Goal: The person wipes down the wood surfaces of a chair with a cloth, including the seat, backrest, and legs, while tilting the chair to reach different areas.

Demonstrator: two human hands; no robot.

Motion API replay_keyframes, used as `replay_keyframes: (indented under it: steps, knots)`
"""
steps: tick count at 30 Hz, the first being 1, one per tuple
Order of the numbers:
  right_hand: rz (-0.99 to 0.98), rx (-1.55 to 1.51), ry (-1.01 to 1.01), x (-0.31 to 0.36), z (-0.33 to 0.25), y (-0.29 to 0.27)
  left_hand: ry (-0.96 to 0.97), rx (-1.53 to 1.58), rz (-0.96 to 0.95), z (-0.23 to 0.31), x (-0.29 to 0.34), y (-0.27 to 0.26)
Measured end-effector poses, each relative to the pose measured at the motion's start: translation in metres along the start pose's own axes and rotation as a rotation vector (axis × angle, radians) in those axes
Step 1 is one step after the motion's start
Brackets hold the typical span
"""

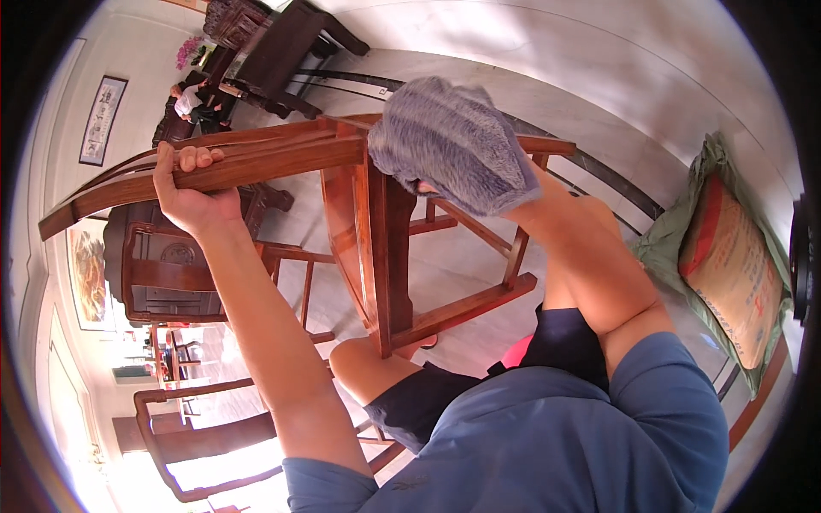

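A reddish-brown wooden chair [399,256] lies tipped over in front of me, its back pointing left and its legs to the right. My left hand [195,190] is wrapped round a rail of the chair back, fingers over the top. A fluffy grey cloth [462,141] covers most of my right hand [425,186], with only a little skin showing below it. That hand presses the cloth against the chair where the back meets the seat frame. Its fingers are mostly hidden under the fabric.
More wooden chairs [205,438] stand to the left. Dark carved furniture [286,56] is at the far side, where a person [190,101] sits. A printed sack [735,265] inside a green bag leans by the wall at right. My bare knees are close under the chair.
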State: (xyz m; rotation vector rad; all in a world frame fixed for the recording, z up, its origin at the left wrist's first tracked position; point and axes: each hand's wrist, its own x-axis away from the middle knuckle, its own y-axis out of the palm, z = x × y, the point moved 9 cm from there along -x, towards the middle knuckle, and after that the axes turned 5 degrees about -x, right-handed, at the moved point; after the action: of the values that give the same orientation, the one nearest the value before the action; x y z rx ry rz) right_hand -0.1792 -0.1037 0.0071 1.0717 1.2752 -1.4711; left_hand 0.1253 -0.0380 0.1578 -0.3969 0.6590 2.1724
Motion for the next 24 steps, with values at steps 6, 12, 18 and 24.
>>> replay_keyframes:
  steps: [6,12,18,24]
  knots:
    - [-0.268,-0.113,0.381,0.025,0.048,0.045,-0.015,0.024,-0.015,-0.007,0.003,0.022]
    - [-0.523,-0.428,0.777,0.034,0.067,0.072,-0.004,0.016,0.03,-0.008,0.001,0.019]
    - [-0.233,-0.38,0.56,0.029,0.051,0.057,0.078,0.014,0.099,-0.002,0.008,0.018]
    - [-0.143,-0.294,0.489,0.025,0.03,0.04,0.074,-0.007,0.081,-0.003,0.005,0.01]
